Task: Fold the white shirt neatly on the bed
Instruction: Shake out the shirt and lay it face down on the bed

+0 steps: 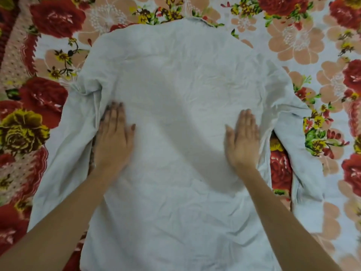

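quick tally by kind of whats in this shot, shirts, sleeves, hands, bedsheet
white shirt: 1, spread flat
shirt sleeves: 2, left sleeve and right sleeve
hands: 2, left hand and right hand, both flat on the shirt
floral bedsheet: 1
total: 6

The creased white cotton shirt (175, 114) lies spread flat, apparently back-up, collar far, sleeves trailing alongside its body.

white shirt (175, 114) spread, hands flat on it
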